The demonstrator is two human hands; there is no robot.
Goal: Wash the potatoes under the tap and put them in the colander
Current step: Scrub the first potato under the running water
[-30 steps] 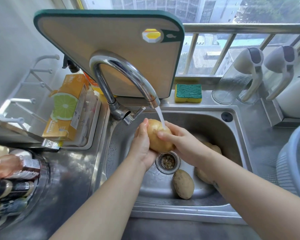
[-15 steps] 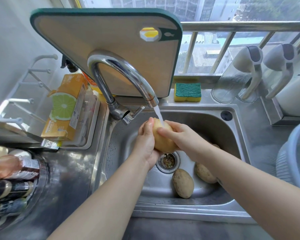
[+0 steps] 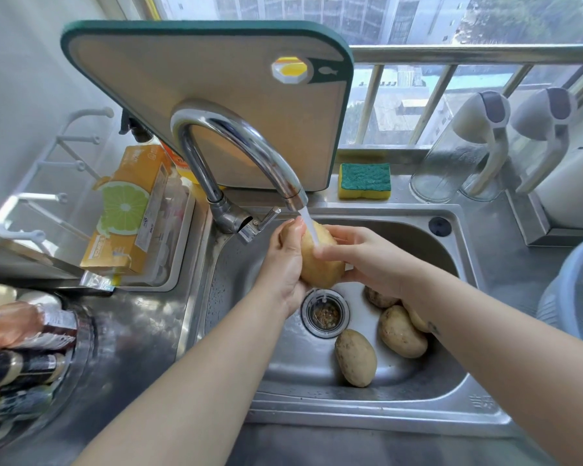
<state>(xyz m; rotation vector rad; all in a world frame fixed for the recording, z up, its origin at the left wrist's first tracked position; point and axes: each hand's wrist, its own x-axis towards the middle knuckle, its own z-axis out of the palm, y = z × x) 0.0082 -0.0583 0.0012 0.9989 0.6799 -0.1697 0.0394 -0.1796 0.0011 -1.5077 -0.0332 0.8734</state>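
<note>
A wet yellow potato [image 3: 320,267] is under the running stream from the chrome tap [image 3: 249,146], above the sink drain [image 3: 324,312]. My left hand [image 3: 283,264] cups its left side with fingers wrapped round it. My right hand [image 3: 367,257] grips its right side, thumb across the front. Several unwashed brown potatoes lie on the sink floor: one [image 3: 355,357] in front of the drain, another [image 3: 402,331] to its right, more partly hidden under my right forearm. The pale blue colander [image 3: 572,290] stands at the right edge, only partly in view.
A cutting board [image 3: 216,95] leans behind the tap. A green-and-yellow sponge [image 3: 365,180] lies on the ledge. A lime-printed orange box [image 3: 128,210] stands in a tray to the left, bottles [image 3: 21,348] at the lower left, and two clear jugs [image 3: 458,156] at the back right.
Both hands have turned the potato under the stream, so it now stands more on end. The view has shifted, showing more potatoes by my right forearm.
</note>
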